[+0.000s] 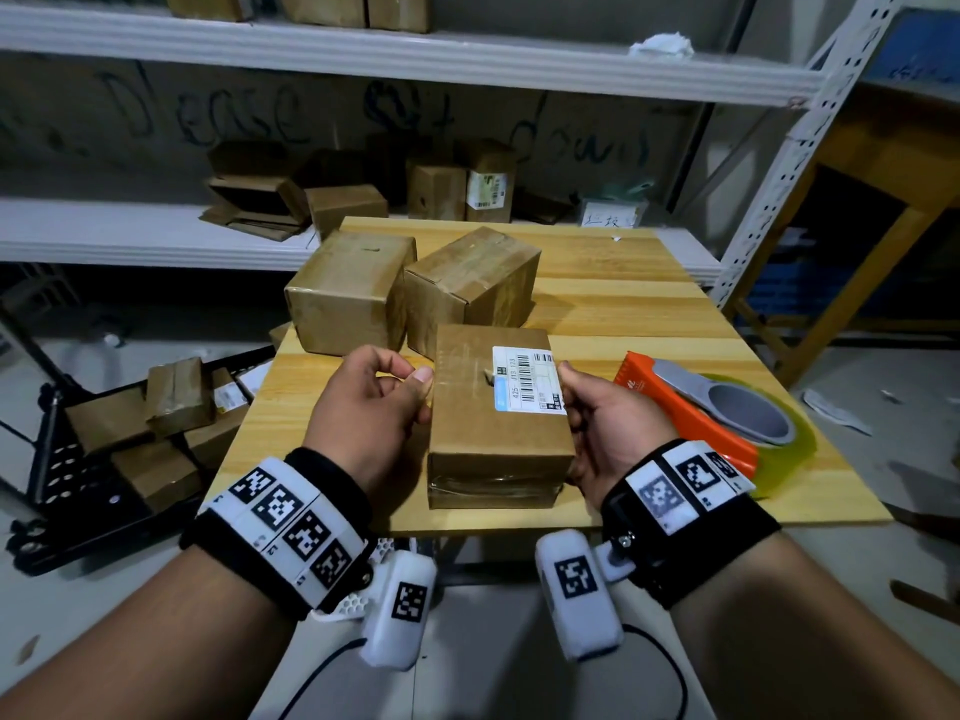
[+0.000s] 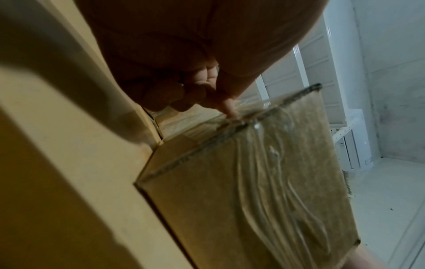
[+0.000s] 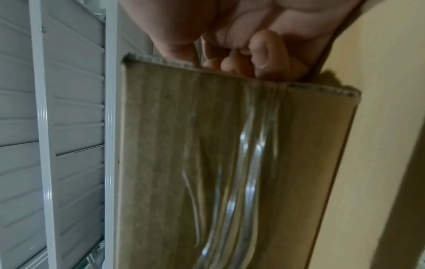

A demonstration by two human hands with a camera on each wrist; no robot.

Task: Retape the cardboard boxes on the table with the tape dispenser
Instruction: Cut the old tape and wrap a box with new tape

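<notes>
Wooden counter (image 1: 649,298) carries two cardboard boxes (image 1: 348,293) at the far left and an orange tape dispenser (image 1: 727,407) at the right edge. A labelled box (image 1: 493,433) sits near the front edge, between both hands. Left hand (image 1: 363,402) and right hand (image 1: 608,428) grip its sides, fingers (image 3: 264,54) curled against the cardboard, wrinkled clear tape (image 2: 276,182) on its end.
</notes>
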